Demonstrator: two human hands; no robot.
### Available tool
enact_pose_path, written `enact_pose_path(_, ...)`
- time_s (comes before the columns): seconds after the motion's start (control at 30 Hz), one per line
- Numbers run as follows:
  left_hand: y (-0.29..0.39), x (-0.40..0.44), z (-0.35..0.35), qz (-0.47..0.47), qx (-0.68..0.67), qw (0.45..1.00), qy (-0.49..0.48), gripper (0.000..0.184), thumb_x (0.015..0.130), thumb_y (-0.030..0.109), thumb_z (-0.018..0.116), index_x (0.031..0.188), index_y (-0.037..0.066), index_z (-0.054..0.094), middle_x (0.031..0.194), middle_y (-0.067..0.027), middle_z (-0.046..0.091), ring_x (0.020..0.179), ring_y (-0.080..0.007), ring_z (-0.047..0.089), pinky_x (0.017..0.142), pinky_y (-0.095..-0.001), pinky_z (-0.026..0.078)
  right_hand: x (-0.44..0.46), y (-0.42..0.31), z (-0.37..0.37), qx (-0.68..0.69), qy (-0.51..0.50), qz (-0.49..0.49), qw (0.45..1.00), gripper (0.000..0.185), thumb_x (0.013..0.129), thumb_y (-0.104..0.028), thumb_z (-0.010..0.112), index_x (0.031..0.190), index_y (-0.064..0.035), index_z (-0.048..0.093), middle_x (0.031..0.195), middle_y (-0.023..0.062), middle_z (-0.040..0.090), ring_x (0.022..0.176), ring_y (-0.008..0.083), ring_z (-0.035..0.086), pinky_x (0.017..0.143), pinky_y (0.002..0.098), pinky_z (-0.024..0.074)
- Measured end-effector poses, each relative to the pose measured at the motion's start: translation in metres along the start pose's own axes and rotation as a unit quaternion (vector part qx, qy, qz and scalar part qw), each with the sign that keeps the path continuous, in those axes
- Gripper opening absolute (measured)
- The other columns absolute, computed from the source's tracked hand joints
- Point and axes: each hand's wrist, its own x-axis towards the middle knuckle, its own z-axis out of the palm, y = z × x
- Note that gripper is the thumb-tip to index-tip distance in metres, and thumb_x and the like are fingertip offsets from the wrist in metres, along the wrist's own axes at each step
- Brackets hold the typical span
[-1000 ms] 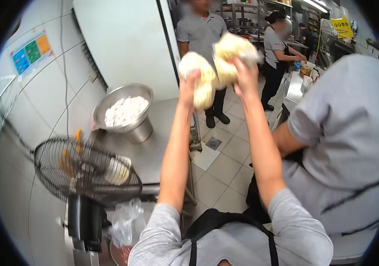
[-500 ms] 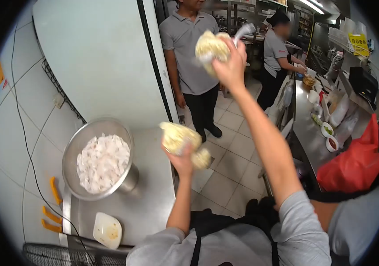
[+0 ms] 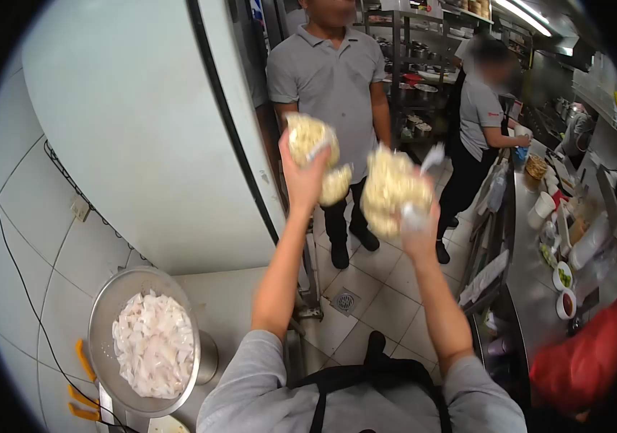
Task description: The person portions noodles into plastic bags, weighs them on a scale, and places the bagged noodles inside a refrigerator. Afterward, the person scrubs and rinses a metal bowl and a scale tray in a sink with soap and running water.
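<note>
My left hand (image 3: 301, 179) is wrapped around a clear plastic bag of pale yellow food (image 3: 308, 138), raised in front of me. A smaller pale yellow bundle (image 3: 336, 185) hangs at its right side; whether it belongs to the same bag I cannot tell. My right hand (image 3: 419, 234) grips another bag of pale yellow food (image 3: 393, 189), a little lower and blurred by motion. White plastic sticks up from that bag's upper right. The two bags are close together but apart. What exactly the yellow pieces are is too blurred to make out.
A steel bowl (image 3: 99, 325) of whitish raw pieces (image 3: 153, 346) stands on the steel counter at lower left. One person (image 3: 330, 79) stands straight ahead; another (image 3: 478, 115) works along the right counter (image 3: 528, 289). A red bag (image 3: 589, 361) is at lower right. A floor drain (image 3: 345, 302) lies ahead.
My right hand has come down with its bag, and my left hand has risen with its own. The bags are now nearly level. My view has shifted, and the steel bowl appears lower.
</note>
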Motion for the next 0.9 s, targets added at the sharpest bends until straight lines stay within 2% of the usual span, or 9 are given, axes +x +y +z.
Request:
enact_pose_path(0.07,-0.023,-0.059,0.001,-0.029,0.048,0.998,-0.011,0.067,0.069,0.005,0.064,0.127,0.004,0.030,0.112,-0.0126,0.046,0.101,-0.0208,0.049,0.085,-0.0331,0.043,0.090,0.017,0.004,-0.081,-0.024,-0.108,0.991,0.050,0.066,-0.010,0.066,0.110,0.0026,0.048,0.104,0.0136,0.049,0.096,0.0263,0.052,0.084,0.0333,0.0416)
enact_pose_path(0.2,-0.015,-0.161,0.030,-0.139,-0.014,0.988,-0.061,0.078,0.059,-0.002,0.068,0.125,0.005,0.029,0.118,-0.0119,0.042,0.110,-0.0226,0.045,0.093,-0.0358,0.038,0.251,0.055,0.032,-0.065,-0.008,-0.081,0.995,0.037,0.059,-0.008,0.069,0.093,0.0020,0.058,0.083,0.0109,0.061,0.074,0.0165,0.059,0.066,0.0295,0.0463)
enact_pose_path(0.3,-0.019,-0.103,0.058,-0.035,0.013,0.999,-0.037,0.079,0.057,0.001,0.070,0.125,0.006,0.029,0.117,-0.0119,0.042,0.110,-0.0229,0.045,0.094,-0.0361,0.037,0.272,0.095,0.025,0.046,-0.034,-0.031,0.998,0.032,0.060,-0.006,0.068,0.089,0.0022,0.059,0.079,0.0098,0.063,0.071,0.0161,0.059,0.064,0.0290,0.0464)
enact_pose_path(0.4,-0.045,0.016,0.085,0.068,-0.008,0.998,0.009,0.077,0.062,0.006,0.068,0.127,0.006,0.028,0.114,-0.0114,0.044,0.106,-0.0221,0.047,0.091,-0.0355,0.040,0.227,0.134,-0.006,0.034,-0.022,0.057,0.998,0.056,0.059,-0.006,0.073,0.109,0.0005,0.048,0.102,0.0104,0.056,0.086,0.0202,0.057,0.073,0.0304,0.0472)
enact_pose_path(0.47,-0.063,0.109,0.109,0.024,-0.033,0.998,0.047,0.065,0.070,0.013,0.067,0.124,0.003,0.031,0.108,-0.0110,0.049,0.098,-0.0203,0.050,0.085,-0.0334,0.042,0.176,0.134,-0.027,0.177,-0.021,0.090,0.980,0.057,0.059,-0.004,0.072,0.110,-0.0002,0.047,0.109,0.0101,0.050,0.098,0.0204,0.052,0.083,0.0323,0.0430)
enact_pose_path(0.57,-0.134,0.199,0.124,0.048,-0.001,0.995,0.086,0.059,0.072,0.019,0.066,0.120,0.002,0.036,0.104,-0.0118,0.050,0.093,-0.0198,0.051,0.080,-0.0309,0.042,0.158,0.161,-0.045,0.103,-0.047,0.011,0.994,0.056,0.059,-0.001,0.069,0.110,-0.0009,0.047,0.112,0.0100,0.046,0.104,0.0206,0.047,0.090,0.0320,0.0379)
enact_pose_path(0.7,-0.179,0.156,0.123,-0.067,-0.021,0.996,0.046,0.060,0.073,0.018,0.063,0.123,0.003,0.034,0.109,-0.0119,0.049,0.095,-0.0201,0.053,0.080,-0.0319,0.045,0.230,0.211,-0.033,0.052,-0.042,-0.037,0.997,0.057,0.057,-0.002,0.070,0.109,-0.0009,0.047,0.109,0.0096,0.046,0.102,0.0219,0.047,0.090,0.0302,0.0362)
enact_pose_path(0.8,-0.248,0.064,0.111,-0.217,-0.199,0.953,0.071,0.061,0.076,0.018,0.059,0.128,0.004,0.030,0.118,-0.0086,0.047,0.105,-0.0184,0.048,0.087,-0.0323,0.042,0.280,0.237,-0.004,0.057,-0.250,-0.060,0.965,0.062,0.055,-0.007,0.070,0.112,-0.0056,0.047,0.108,0.0105,0.046,0.100,0.0245,0.048,0.089,0.0321,0.0367)
enact_pose_path(0.9,-0.319,0.034,0.099,-0.207,-0.326,0.916,0.112,0.062,0.076,0.018,0.061,0.128,0.003,0.030,0.120,-0.0087,0.046,0.107,-0.0190,0.047,0.089,-0.0325,0.040,0.279,0.263,0.037,-0.003,-0.502,-0.140,0.853,0.064,0.054,-0.009,0.070,0.114,-0.0161,0.049,0.114,0.0134,0.041,0.107,0.0315,0.041,0.092,0.0396,0.0330)
